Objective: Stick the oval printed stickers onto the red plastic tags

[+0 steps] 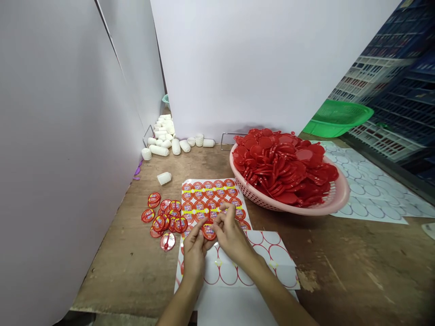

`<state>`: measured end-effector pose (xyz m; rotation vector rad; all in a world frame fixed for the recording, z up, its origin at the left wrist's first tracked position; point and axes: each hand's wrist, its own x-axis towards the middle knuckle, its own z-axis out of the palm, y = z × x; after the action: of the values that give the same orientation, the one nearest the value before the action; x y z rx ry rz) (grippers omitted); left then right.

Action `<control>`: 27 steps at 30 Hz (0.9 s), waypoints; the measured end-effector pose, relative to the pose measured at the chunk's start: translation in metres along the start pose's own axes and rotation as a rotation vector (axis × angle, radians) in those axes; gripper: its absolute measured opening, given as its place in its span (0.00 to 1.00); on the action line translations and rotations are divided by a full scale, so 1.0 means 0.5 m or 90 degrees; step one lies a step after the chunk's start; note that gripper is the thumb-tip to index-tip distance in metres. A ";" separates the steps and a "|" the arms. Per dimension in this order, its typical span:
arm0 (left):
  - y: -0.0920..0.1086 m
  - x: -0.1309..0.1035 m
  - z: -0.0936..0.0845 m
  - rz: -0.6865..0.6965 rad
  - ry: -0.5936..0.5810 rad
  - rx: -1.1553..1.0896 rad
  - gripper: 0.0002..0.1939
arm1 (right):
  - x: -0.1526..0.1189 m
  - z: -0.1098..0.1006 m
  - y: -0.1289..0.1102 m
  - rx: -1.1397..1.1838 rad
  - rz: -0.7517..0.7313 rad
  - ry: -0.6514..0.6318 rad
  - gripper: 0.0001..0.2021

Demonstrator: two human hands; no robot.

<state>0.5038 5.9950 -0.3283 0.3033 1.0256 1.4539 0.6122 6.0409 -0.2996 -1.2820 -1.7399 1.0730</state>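
Between my hands is a small red plastic disc (208, 231) with a printed round label on its face. My left hand (195, 253) grips it from the left, thumb and fingers at its edge. From the right, my right hand (231, 233) closes its thumb and fingertips on the disc's other side. Beneath them lies a sheet of round red labels (199, 194), partly covered by peeled white backing sheets (261, 253) with red ring outlines. Several labelled red discs (166, 217) are piled left of my hands, one with its handle side up.
A pink basket (340, 199) heaped with plain red plastic pieces (282, 163) stands to the right. White finger cots (159, 150) lie along the back left, near a white partition (238, 68). More backing sheets (367, 185), a green basket (340, 118) and stacked crates (401, 90) are farther right.
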 end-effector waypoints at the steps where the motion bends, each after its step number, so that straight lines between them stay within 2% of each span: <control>1: 0.000 0.000 0.000 -0.001 0.001 -0.003 0.20 | 0.000 0.000 0.001 -0.004 0.003 0.001 0.16; 16: 0.005 -0.004 0.004 0.002 0.012 -0.010 0.17 | 0.003 -0.006 -0.004 -0.026 0.006 -0.016 0.15; 27: 0.009 -0.007 0.012 0.006 0.022 0.020 0.19 | 0.004 -0.010 -0.005 -0.056 0.008 -0.040 0.15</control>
<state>0.5057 5.9952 -0.3202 0.3072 1.0763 1.4569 0.6153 6.0432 -0.2954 -1.3276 -1.8459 1.0649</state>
